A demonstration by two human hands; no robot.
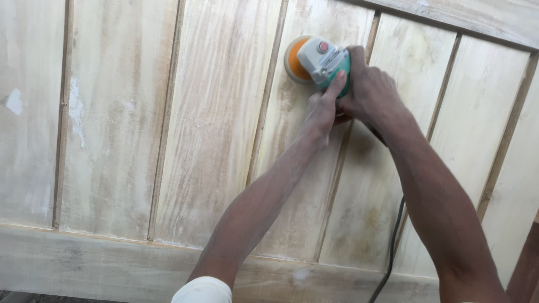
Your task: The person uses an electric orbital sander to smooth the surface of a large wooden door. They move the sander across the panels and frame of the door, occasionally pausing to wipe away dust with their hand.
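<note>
A small electric sander (317, 60) with a teal and white body and an orange round pad rests on a pale wooden door panel (213, 123). My left hand (323, 106) presses against the sander's near side, fingers pointing up along its body. My right hand (370, 90) wraps around the sander's rear from the right. Both arms reach forward across the planks. The orange pad sits flat against the wood near a groove between two planks.
A black power cord (393, 247) trails down from under my right arm toward the bottom edge. The door has several vertical planks with dark grooves, a horizontal rail (101, 258) at the bottom, and white filler patches (76, 109) at the left.
</note>
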